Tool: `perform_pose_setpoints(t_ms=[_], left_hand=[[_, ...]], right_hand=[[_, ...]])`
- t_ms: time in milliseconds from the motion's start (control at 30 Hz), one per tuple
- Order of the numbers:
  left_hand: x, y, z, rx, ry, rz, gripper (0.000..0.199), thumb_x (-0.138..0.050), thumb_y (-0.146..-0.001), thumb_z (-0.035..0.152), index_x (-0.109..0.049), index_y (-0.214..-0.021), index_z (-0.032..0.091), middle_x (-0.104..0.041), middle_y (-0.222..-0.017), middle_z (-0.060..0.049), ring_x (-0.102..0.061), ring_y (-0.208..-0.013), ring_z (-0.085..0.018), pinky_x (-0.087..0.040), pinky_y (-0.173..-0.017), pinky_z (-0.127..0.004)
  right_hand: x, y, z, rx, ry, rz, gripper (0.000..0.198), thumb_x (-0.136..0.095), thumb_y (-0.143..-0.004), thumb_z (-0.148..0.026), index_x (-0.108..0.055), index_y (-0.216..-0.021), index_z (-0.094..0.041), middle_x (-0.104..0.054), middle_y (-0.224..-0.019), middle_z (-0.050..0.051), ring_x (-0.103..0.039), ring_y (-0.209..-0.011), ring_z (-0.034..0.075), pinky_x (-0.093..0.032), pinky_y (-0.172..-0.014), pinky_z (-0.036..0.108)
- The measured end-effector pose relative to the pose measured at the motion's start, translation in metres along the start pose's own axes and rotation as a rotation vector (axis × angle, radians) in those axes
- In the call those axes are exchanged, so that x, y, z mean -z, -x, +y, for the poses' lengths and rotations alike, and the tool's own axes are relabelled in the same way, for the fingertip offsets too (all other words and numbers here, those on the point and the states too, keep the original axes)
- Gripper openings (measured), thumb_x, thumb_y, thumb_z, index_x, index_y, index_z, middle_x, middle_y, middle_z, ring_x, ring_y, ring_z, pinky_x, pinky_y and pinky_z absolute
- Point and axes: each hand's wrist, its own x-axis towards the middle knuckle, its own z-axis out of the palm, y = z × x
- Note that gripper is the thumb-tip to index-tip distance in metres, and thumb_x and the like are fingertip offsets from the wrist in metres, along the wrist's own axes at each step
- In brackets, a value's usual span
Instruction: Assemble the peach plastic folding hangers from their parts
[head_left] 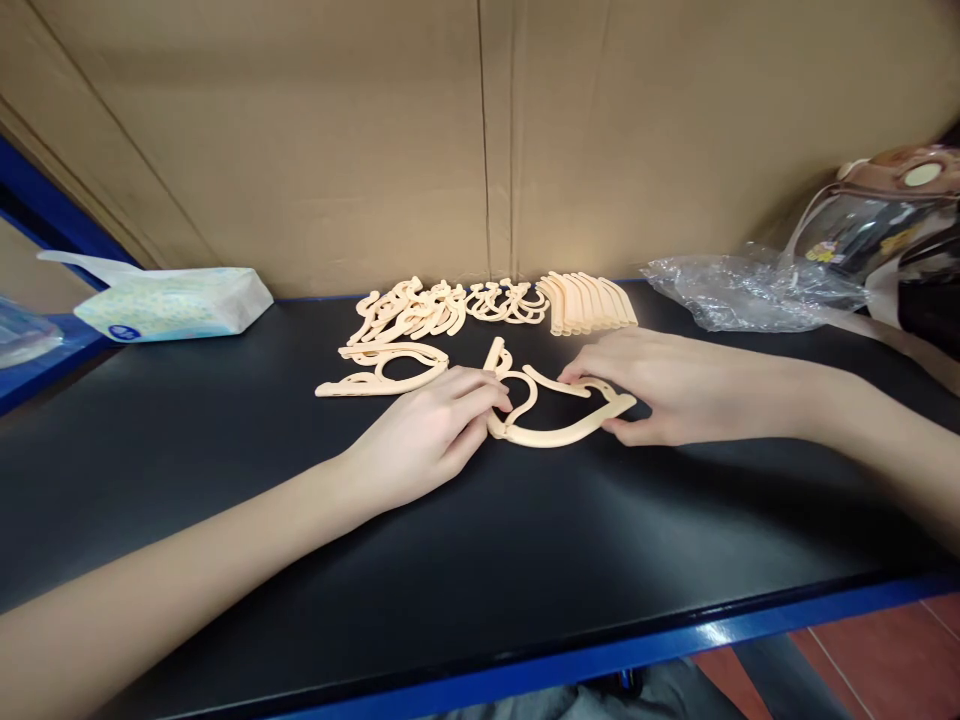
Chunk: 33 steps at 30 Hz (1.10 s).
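Observation:
A cream plastic folding hanger (551, 437) lies on the black tabletop between my hands, its curved hook upright in the middle. My left hand (435, 425) pinches it around the base of the hook and the left arm. At the other end, my right hand (637, 385) has its thumb at the tip of the right arm and its fingers on a thin curved strip (555, 381) beside it. Just left of them rests another folding hanger (375, 380), folded, touched by neither hand. Behind are a pile of cream hanger arms (412, 310), several loose hooks (506, 302) and a row of curved strips (589, 302).
A tissue pack (180, 303) lies at the back left. Crumpled clear plastic (750, 290) and a clear bottle with a brown lid (862, 220) are at the back right. Cardboard (337, 130) stands behind the table, whose front edge is blue (600, 660).

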Motion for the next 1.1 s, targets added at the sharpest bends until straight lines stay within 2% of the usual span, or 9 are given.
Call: perform_pose_setpoints(t_ms=[133,300,433,567,733,833,967,1100], left_hand=[[-0.001,0.0,0.0,-0.016,-0.062,-0.031,0.028,-0.039,-0.093,0.013,-0.059,-0.113,0.015,-0.061,-0.117,-0.008,-0.054,-0.111,-0.021,-0.046,-0.096,-0.037],[0.0,-0.001,0.001,-0.016,-0.064,-0.036,0.028,-0.039,-0.095,0.015,-0.058,-0.115,0.016,-0.06,-0.121,-0.008,-0.054,-0.112,-0.021,-0.046,-0.096,-0.037],[0.0,0.0,0.001,-0.008,-0.076,-0.029,0.026,-0.04,-0.094,0.017,-0.058,-0.114,0.017,-0.061,-0.12,-0.007,-0.054,-0.112,-0.021,-0.043,-0.099,-0.038],[0.0,0.0,0.001,0.039,-0.157,0.001,0.026,-0.042,-0.094,0.018,-0.057,-0.115,0.017,-0.06,-0.121,-0.007,-0.053,-0.114,-0.021,-0.038,-0.104,-0.042],[0.001,-0.001,-0.001,0.12,-0.335,0.062,0.026,-0.041,-0.092,0.015,-0.058,-0.112,0.016,-0.06,-0.123,-0.007,-0.046,-0.124,-0.026,-0.026,-0.111,-0.052],[0.001,-0.001,-0.003,0.142,-0.35,0.069,0.027,-0.042,-0.091,0.014,-0.059,-0.111,0.017,-0.06,-0.122,-0.007,-0.046,-0.123,-0.027,-0.027,-0.111,-0.051],[0.001,-0.001,-0.005,0.128,-0.324,0.06,0.027,-0.043,-0.092,0.016,-0.058,-0.114,0.017,-0.058,-0.124,-0.007,-0.045,-0.124,-0.026,-0.032,-0.109,-0.049],[0.0,-0.001,-0.004,0.123,-0.285,0.05,0.027,-0.045,-0.092,0.019,-0.057,-0.116,0.018,-0.056,-0.127,-0.007,-0.044,-0.126,-0.026,-0.034,-0.108,-0.046]], right_hand=[[0.005,0.004,0.013,-0.007,0.03,-0.046,0.045,-0.055,-0.072,-0.016,-0.058,-0.117,-0.017,-0.062,-0.112,0.01,-0.056,-0.105,0.027,-0.04,-0.091,0.039],[0.006,0.004,0.014,-0.015,0.01,-0.105,0.03,-0.052,-0.07,-0.011,-0.062,-0.096,-0.019,-0.061,-0.101,0.008,-0.056,-0.097,0.025,-0.042,-0.083,0.037],[0.005,0.004,0.012,0.001,0.01,-0.093,0.028,-0.05,-0.071,-0.008,-0.058,-0.095,-0.02,-0.058,-0.098,0.007,-0.054,-0.094,0.023,-0.04,-0.08,0.035],[0.004,0.003,0.009,0.015,0.042,-0.091,0.022,-0.046,-0.071,-0.003,-0.054,-0.084,-0.02,-0.056,-0.089,0.004,-0.051,-0.085,0.02,-0.038,-0.074,0.032],[0.001,0.001,0.004,0.04,0.113,-0.058,0.02,-0.045,-0.072,0.0,-0.047,-0.075,-0.02,-0.053,-0.083,0.003,-0.049,-0.08,0.018,-0.037,-0.071,0.031],[-0.003,-0.001,0.003,0.055,0.126,-0.024,0.021,-0.043,-0.076,0.001,-0.05,-0.078,-0.019,-0.054,-0.086,0.004,-0.049,-0.081,0.017,-0.037,-0.071,0.03],[-0.008,-0.003,0.004,0.092,0.15,0.086,0.02,-0.041,-0.085,-0.004,-0.054,-0.089,-0.019,-0.057,-0.096,0.005,-0.051,-0.089,0.018,-0.039,-0.078,0.031],[-0.01,-0.003,0.003,0.008,0.203,0.141,0.012,-0.043,-0.092,-0.018,-0.054,-0.09,-0.02,-0.059,-0.088,0.003,-0.054,-0.08,0.018,-0.04,-0.071,0.03]])
